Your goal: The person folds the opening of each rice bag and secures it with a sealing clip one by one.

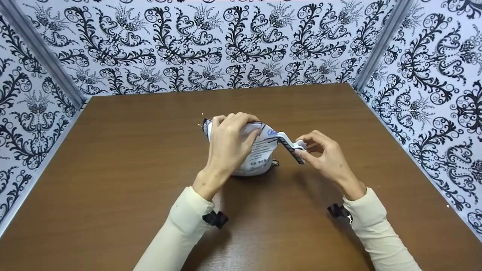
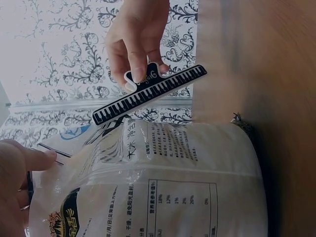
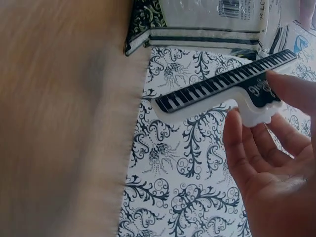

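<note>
A plastic rice bag (image 1: 260, 160) with printed labels stands upright on the table, its top folded over. My left hand (image 1: 230, 145) grips that top, fingers over the far side and thumb on the near side. To the right, my right hand (image 1: 327, 155) pinches the handles of a long bag clip (image 1: 292, 149) between thumb and fingers. In the left wrist view, the clip (image 2: 148, 96) shows a black-and-white piano-key pattern and stands beside the bag's upper part. Whether its jaws are parted cannot be told. The right wrist view shows the same clip (image 3: 224, 84) slanting near the bag.
The brown wooden table (image 1: 131, 150) extends around the bag on all sides. Patterned black-and-white wall panels (image 1: 241, 45) enclose its back and sides. A few tiny pale specks lie on the tabletop.
</note>
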Demonstrator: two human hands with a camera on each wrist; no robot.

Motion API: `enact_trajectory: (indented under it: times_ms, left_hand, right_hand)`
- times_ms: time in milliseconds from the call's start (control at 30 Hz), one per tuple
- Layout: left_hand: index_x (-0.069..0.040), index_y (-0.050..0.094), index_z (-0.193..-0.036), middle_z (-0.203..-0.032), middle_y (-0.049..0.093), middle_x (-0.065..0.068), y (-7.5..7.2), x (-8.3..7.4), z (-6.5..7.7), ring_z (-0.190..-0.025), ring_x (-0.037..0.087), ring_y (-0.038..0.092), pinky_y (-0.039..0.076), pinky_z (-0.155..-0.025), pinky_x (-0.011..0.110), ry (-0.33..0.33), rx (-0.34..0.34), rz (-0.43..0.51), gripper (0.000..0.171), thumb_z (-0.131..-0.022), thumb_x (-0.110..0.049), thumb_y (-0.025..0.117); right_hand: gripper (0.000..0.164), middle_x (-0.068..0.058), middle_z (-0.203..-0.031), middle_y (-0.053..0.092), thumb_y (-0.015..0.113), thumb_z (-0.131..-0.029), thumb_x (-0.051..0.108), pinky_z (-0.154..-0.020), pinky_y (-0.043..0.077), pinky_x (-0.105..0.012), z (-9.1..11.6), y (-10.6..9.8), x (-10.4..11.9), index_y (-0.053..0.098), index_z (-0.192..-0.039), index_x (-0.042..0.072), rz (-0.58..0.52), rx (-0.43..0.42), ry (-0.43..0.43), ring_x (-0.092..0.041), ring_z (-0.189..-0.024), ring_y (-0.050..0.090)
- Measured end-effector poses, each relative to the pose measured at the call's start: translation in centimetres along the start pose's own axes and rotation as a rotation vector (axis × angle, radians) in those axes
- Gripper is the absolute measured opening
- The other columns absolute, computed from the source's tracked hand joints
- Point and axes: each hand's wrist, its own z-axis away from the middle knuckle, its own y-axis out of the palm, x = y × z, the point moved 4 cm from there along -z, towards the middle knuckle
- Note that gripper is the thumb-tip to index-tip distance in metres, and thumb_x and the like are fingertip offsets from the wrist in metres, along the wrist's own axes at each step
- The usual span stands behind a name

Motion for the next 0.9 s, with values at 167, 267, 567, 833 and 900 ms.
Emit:
enact_trajectory:
  times_ms: [167,267,567,833,900]
  left_hand:
    - [-0.017,0.075,-0.111,-0.102,0.078,-0.004,-0.17,0.1,0.13,-0.095,0.016,0.069,0.04,-0.094,0.039,-0.015,0.008,0.004,0.025,-0.088,-0.024,0.082]
    - [-0.016,0.076,-0.11,-0.101,0.078,-0.003,-0.23,0.2,0.19,-0.094,0.017,0.068,0.04,-0.095,0.038,-0.025,0.002,0.006,0.025,-0.088,-0.024,0.083]
    - [-0.015,0.077,-0.103,-0.096,0.078,-0.003,-0.3,0.13,0.17,-0.09,0.016,0.068,0.041,-0.095,0.038,-0.023,-0.022,0.021,0.018,-0.087,-0.022,0.083]
    - [-0.016,0.078,-0.1,-0.094,0.078,-0.004,-0.24,0.06,0.12,-0.091,0.016,0.069,0.041,-0.093,0.038,-0.008,-0.024,0.015,0.014,-0.088,-0.022,0.082]
    - [-0.016,0.078,-0.1,-0.094,0.078,-0.004,-0.2,0.06,0.1,-0.091,0.016,0.07,0.041,-0.093,0.038,-0.003,-0.026,0.014,0.014,-0.088,-0.022,0.082]
  right_hand:
    - [0.026,-0.007,-0.1,0.068,0.085,-0.084,0.004,-0.082,0.059,-0.02,0.0,0.02,-0.11,0.077,-0.109,0.007,-0.051,-0.027,0.02,-0.009,-0.089,0.07]
    - [0.028,-0.007,-0.098,0.069,0.086,-0.082,0.003,-0.082,0.059,-0.018,-0.08,-0.04,-0.05,0.078,-0.108,0.007,-0.037,-0.043,0.005,-0.007,-0.087,0.07]
    - [0.026,-0.007,-0.09,0.07,0.088,-0.078,0.002,-0.076,0.057,-0.016,-0.12,-0.27,0.52,0.08,-0.102,0.008,0.006,-0.077,-0.094,-0.004,-0.08,0.069]
    - [0.026,-0.006,-0.087,0.071,0.088,-0.077,0.0,-0.073,0.057,-0.016,-0.13,-0.48,0.6,0.08,-0.1,0.01,0.019,-0.085,-0.117,-0.005,-0.078,0.068]
    - [0.026,-0.006,-0.086,0.071,0.088,-0.077,0.0,-0.072,0.056,-0.016,-0.17,-0.5,0.64,0.08,-0.099,0.01,0.013,-0.085,-0.124,-0.005,-0.077,0.068]
